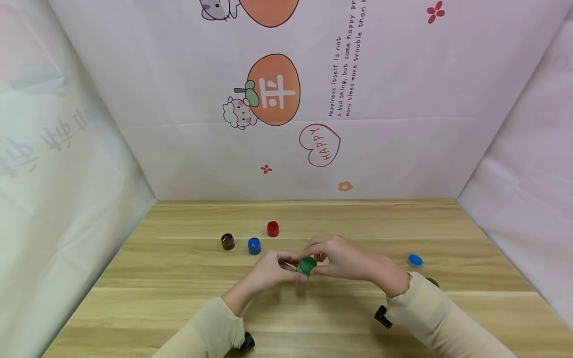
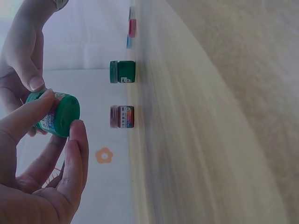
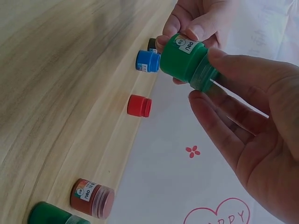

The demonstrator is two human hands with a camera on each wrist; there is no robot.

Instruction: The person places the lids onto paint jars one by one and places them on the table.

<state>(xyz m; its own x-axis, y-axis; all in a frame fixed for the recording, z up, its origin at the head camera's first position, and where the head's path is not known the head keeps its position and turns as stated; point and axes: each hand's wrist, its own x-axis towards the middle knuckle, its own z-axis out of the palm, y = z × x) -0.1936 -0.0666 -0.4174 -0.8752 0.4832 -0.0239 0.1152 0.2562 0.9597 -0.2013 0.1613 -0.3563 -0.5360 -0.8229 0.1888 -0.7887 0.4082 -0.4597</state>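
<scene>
Both hands meet around a small green paint jar, raised over the wooden table. My left hand pinches its body near the base between thumb and fingers, as the left wrist view shows. At the other end, my right hand grips the jar's clear ridged top with thumb and fingertips. A white label shows on the jar's side. Past the hands stand another green jar and a reddish-brown jar, both hidden by the right hand in the head view.
A dark brown jar, a blue jar and a red jar stand at the back left of the table. A blue lid lies at the right, and a dark round piece is partly behind the right sleeve. White printed sheets enclose the table.
</scene>
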